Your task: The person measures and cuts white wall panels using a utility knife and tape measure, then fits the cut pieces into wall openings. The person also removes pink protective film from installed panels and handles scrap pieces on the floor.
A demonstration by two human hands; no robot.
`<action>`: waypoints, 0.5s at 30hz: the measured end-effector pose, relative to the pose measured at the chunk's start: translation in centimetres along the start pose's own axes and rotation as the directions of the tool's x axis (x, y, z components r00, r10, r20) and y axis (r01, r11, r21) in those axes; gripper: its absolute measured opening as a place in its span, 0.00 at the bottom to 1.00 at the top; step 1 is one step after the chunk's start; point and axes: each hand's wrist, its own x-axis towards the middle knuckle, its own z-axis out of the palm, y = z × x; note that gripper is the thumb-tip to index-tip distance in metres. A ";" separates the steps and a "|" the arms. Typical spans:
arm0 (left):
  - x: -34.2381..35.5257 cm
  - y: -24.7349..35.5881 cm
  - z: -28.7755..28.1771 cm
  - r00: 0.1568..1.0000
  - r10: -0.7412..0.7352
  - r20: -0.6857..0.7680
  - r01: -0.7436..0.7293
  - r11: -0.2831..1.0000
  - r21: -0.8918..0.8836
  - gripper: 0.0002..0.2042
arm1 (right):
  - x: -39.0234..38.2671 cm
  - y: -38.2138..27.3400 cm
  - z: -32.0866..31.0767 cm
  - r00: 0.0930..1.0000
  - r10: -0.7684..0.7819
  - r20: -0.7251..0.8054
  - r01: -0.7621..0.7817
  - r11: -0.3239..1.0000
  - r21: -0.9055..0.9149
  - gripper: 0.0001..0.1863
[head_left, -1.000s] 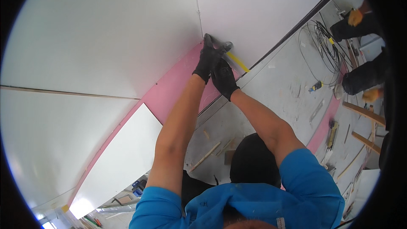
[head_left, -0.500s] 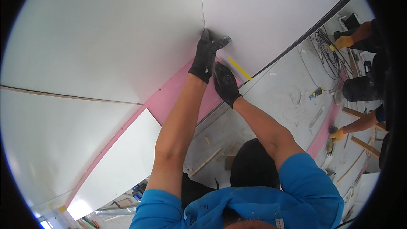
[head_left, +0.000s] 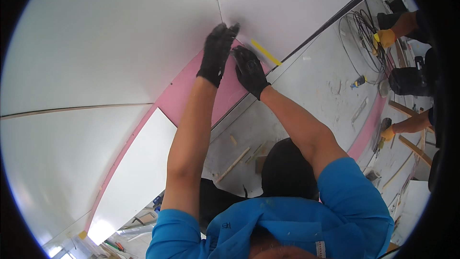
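My left hand point(head_left: 216, 53) is in a black glove, fingers extended near the corner where a white left panel point(head_left: 105, 43) meets a paler right panel point(head_left: 297, 9). Just below and to its right, my right hand point(head_left: 249, 71), also gloved, rests at the top of a pink board strip point(head_left: 184, 96); its fingers are bent and pressed together, their contents unclear. A yellow strip point(head_left: 266, 52) lies on the right panel beside it. A white board piece point(head_left: 127, 177) lies along the pink strip at lower left.
A co-worker's orange-gloved hands point(head_left: 385, 38) are at the right, near coiled black cables point(head_left: 364, 43), a small blue-yellow tool point(head_left: 358, 81) and wooden bars point(head_left: 414, 151). Thin sticks point(head_left: 232, 163) lie on the grey floor around my knees.
My left hand has shifted up and left from the seam, fingers lifting. My right hand has moved slightly up and left. The co-worker's lower hand has reached further in since a second ago.
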 end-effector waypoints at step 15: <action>3.0 -4.4 1.4 0.995 0.043 0.094 -0.051 0.996 0.079 0.17 | -0.1 -0.3 0.7 0.981 -0.082 0.178 0.074 0.996 0.050 0.23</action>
